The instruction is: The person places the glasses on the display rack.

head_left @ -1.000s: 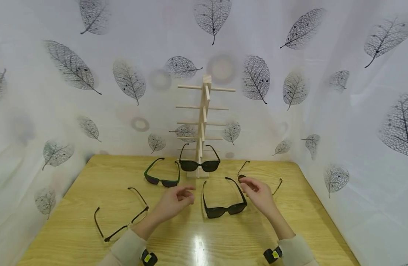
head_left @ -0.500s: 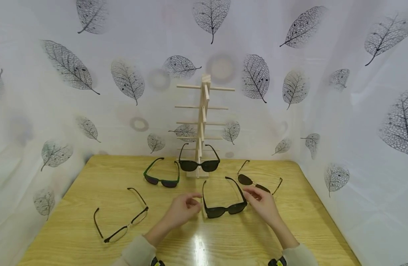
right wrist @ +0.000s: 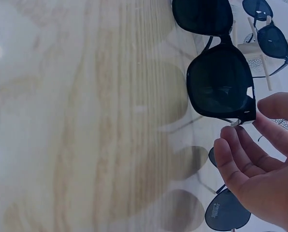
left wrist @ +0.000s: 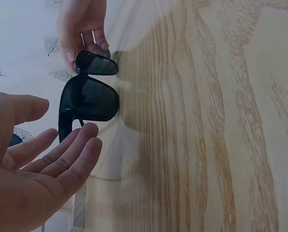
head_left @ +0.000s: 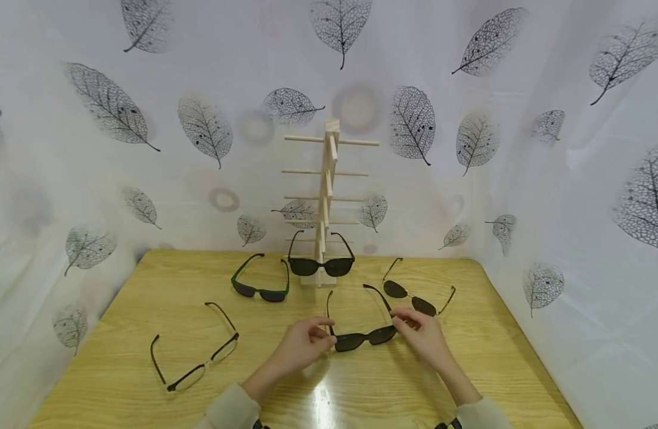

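Note:
Black sunglasses (head_left: 350, 342) stand on the table between both hands, lenses toward me and temples pointing back. My left hand (head_left: 303, 345) is at their left corner; in the left wrist view its fingers and thumb are spread apart beside the frame (left wrist: 93, 99). At the right corner is my right hand (head_left: 424, 338). The right wrist view has its thumb at the hinge of the sunglasses (right wrist: 220, 82), with loosely bent fingers just below; whether they touch is hard to tell.
A wooden rack (head_left: 329, 179) with crossbars stands behind, black sunglasses (head_left: 337, 267) hanging low on it. Green-framed sunglasses (head_left: 272, 295) lie left of it, clear-lens eyeglasses (head_left: 189, 378) at front left. Aviator sunglasses (head_left: 396, 289) lie behind my right hand. A leaf-patterned curtain (head_left: 243, 53) surrounds the table.
My right hand has come away from the aviator sunglasses, toward me, to the black sunglasses' right corner. My left hand has moved right to their left corner. The glasses have stayed in place.

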A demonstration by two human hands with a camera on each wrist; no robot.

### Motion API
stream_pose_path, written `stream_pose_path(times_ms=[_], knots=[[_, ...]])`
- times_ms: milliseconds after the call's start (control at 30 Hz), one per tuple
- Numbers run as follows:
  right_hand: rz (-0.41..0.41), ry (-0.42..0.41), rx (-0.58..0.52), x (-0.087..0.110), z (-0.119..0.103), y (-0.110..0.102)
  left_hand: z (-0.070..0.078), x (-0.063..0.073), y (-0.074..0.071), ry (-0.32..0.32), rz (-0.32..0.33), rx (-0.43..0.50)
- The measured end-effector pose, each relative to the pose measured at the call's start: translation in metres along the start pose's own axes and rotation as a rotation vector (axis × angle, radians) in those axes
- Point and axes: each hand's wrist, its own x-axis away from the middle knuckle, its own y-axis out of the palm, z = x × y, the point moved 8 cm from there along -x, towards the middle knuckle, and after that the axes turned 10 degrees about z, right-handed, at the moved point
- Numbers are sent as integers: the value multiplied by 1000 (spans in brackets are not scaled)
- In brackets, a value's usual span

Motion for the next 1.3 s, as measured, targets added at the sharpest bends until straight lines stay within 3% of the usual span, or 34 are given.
stream_pose_path(times_ms=[300,533,1033,1300], knots=[[-2,-50,-25,2,2,3,-6,-4,5,5,14,-51],[-25,71,-83,2,13,8,-8,-6,5,-6,33,-32],[5,147,-86,3,11,3,-5,-8,8,-2,21,4],[60,86,-120,7,-3,-17,8,-11,10,10,11,45]])
